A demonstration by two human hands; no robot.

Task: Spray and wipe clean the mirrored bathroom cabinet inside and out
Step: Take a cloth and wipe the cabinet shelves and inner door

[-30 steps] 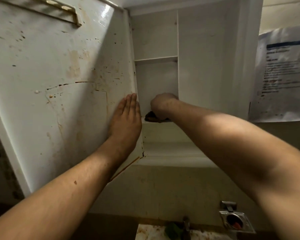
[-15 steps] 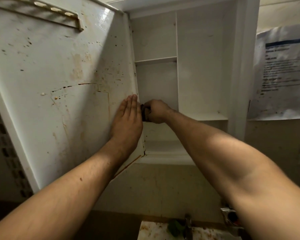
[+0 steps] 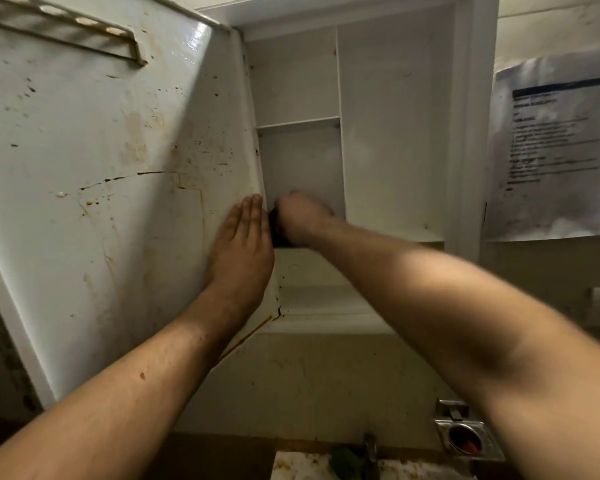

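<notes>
The white bathroom cabinet (image 3: 395, 133) hangs open above me, with shelves and a divider inside. Its door (image 3: 101, 168) swings out to the left, its inner face stained with rust spots and cracks. My left hand (image 3: 243, 244) presses flat against the door's hinge-side edge, fingers straight. Inside the lower left compartment, my right hand (image 3: 302, 220) grips a dark cloth (image 3: 276, 226) against the cabinet's left wall, right beside the left hand. Most of the cloth is hidden by the hand.
A printed paper notice (image 3: 551, 150) hangs on the wall to the right of the cabinet. Below are a stained sink (image 3: 302, 465) with a tap (image 3: 371, 448), something green (image 3: 343, 460) beside it, and a metal soap holder (image 3: 465, 438) on the wall.
My right hand carried the cloth from the middle of the shelf leftwards to the hinge-side wall. The left hand stayed flat on the door.
</notes>
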